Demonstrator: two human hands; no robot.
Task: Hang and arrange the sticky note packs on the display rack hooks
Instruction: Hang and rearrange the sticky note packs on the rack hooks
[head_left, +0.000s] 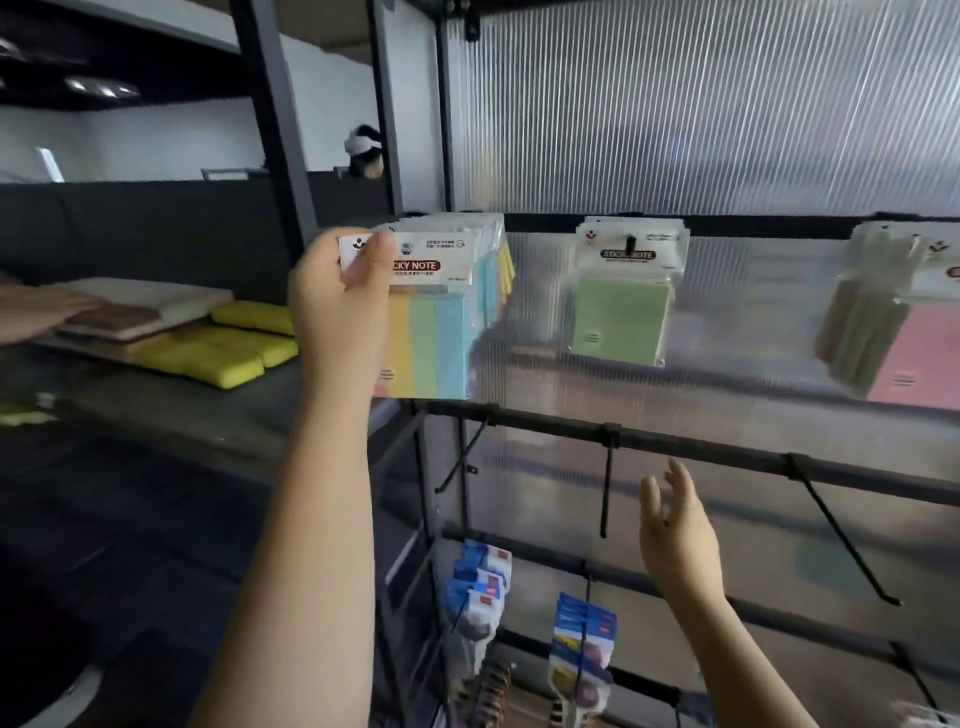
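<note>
Because the hang-hole must meet the hook, my left hand (343, 291) pinches the striped sticky note pack (431, 322) by its header at the top rail's (753, 224) left end, apparently against hung packs. My right hand (675, 530) hovers below with fingers spread, holding nothing.

The left hand (340, 296) gripped the header card of a striped sticky note pack (434, 322), thumb across the front, holding it up against a bunch of like packs at the leftmost hook of the top rail. The right hand (675, 530) hung lower with fingers loosely spread, just in front of the middle rail (727, 452), touching nothing. A green pack (623, 306) hung from the next hook (630, 244), and pink and green packs (893, 332) hung further right. Three bare hooks stuck out from the middle rail. Blue-carded packets (480, 577) hung lower down. On a shelf to the left lay yellow sponges (228, 348), with another person's hand (47, 312) resting beside them on some boards.
</note>
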